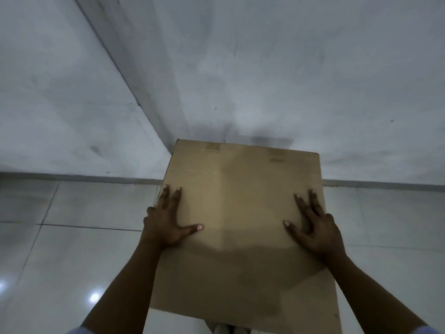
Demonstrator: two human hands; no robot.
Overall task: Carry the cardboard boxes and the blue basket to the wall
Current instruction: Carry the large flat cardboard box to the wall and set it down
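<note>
A large plain cardboard box (243, 213) fills the middle of the head view, its far edge close to the grey wall (265, 68). My left hand (168, 222) lies on the box's left edge, fingers spread over the top and curling round the side. My right hand (315, 227) grips the right edge the same way. Both hands clasp the box from either side. Whether it rests on the floor or hangs in the air cannot be told. No blue basket is in view.
A wall corner (134, 100) runs diagonally up to the left of the box. Glossy pale floor tiles (72, 237) stretch to both sides, meeting the wall at a grey skirting line (84, 178). White shoe tips (226, 330) show under the box's near edge.
</note>
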